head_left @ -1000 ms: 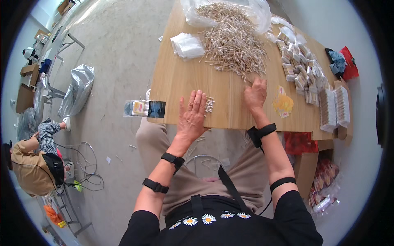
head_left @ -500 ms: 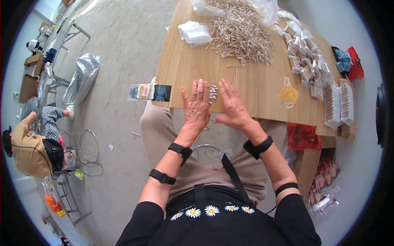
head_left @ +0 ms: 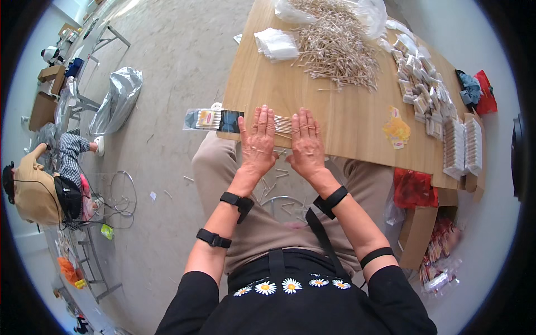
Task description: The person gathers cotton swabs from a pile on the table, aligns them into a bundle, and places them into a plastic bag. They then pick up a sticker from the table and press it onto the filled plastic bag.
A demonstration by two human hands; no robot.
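Between my two hands, near the table's front edge, lies a small row of cotton swabs [head_left: 283, 125]. My left hand [head_left: 258, 139] rests flat against the row's left end, fingers stretched out. Against its right end my right hand [head_left: 306, 142] lies the same way, fingers straight and side by side. Just left of my left hand, a clear bag [head_left: 192, 119] holding swabs and a yellow-and-red card sticks out past the table's left edge, with a dark patch beside the card. Parts of the row are hidden under my fingers.
A large heap of loose swabs [head_left: 340, 47] covers the far middle of the wooden table [head_left: 357, 120]. White bags [head_left: 277, 44] lie beside it. At right are packed swab bundles [head_left: 424, 95], yellow cards [head_left: 396, 129] and a cardboard box [head_left: 416, 234]. Another person [head_left: 39, 187] sits at far left.
My right hand has moved left and come in against the swabs' right end, closer to my left hand. The whole view has shifted slightly.
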